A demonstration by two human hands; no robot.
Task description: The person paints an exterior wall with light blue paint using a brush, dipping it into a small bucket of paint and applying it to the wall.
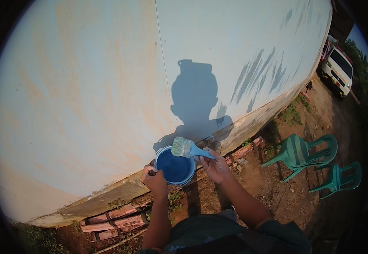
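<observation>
In my right hand (216, 167) is a wide paintbrush (196, 151), gripped by its blue handle. Its pale, paint-caked bristles point left, above the far rim of a round paint bucket (176, 183). My left hand (154, 178) is closed on the bucket's left rim and holds it up in front of me. The bucket is dark blue inside, with a light rim; I cannot tell how much paint is in it. Just beyond both hands stands a pale blue wall (120, 84) with brownish stains, and my shadow falls across it.
Along the wall's foot runs a stained ledge, with reddish roof tiles (116, 222) stacked on the soil below. Two green plastic chairs (298, 152) stand on the dirt to the right. A white van (337, 70) is parked farther off at the upper right.
</observation>
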